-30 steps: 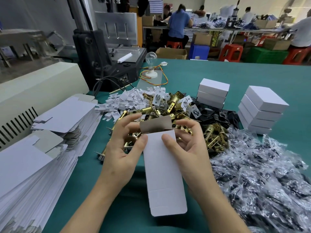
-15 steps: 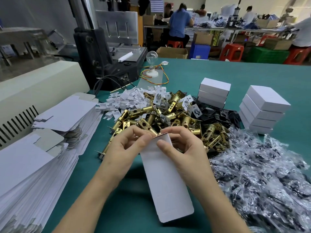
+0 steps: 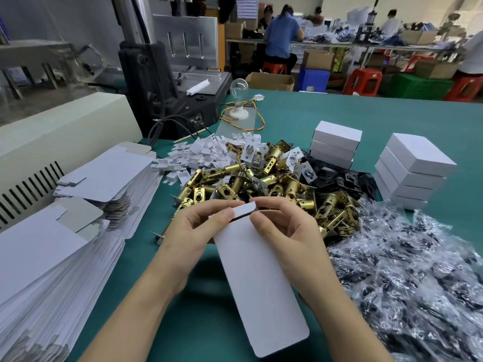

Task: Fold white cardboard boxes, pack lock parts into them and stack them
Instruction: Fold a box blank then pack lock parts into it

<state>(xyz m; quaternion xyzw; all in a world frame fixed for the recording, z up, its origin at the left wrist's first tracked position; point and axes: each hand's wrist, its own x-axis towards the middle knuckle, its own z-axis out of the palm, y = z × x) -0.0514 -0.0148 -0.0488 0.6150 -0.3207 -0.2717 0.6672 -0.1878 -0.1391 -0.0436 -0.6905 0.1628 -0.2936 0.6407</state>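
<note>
Both my hands hold a white cardboard box blank (image 3: 257,278) above the green table. My left hand (image 3: 193,231) grips its far end from the left, thumb on the folded-over top flap. My right hand (image 3: 285,231) pinches the same end from the right. The blank's near flap hangs open toward me. Behind the hands lies a pile of brass lock latches (image 3: 264,184), with black plates (image 3: 339,176) to its right and small white card inserts (image 3: 201,155) to its left. Two stacks of finished white boxes (image 3: 335,143) (image 3: 410,171) stand at the right.
Stacks of flat white box blanks (image 3: 65,226) fill the left side. Clear plastic bags of dark parts (image 3: 407,270) cover the right. A cream machine (image 3: 60,131), a black press (image 3: 167,82) and a light bulb on a base (image 3: 238,100) stand behind. People sit at far tables.
The far flap of the box blank, standing up earlier, has been folded down and now lies bent over at the top. The blank has tilted so its near end points more to the right.
</note>
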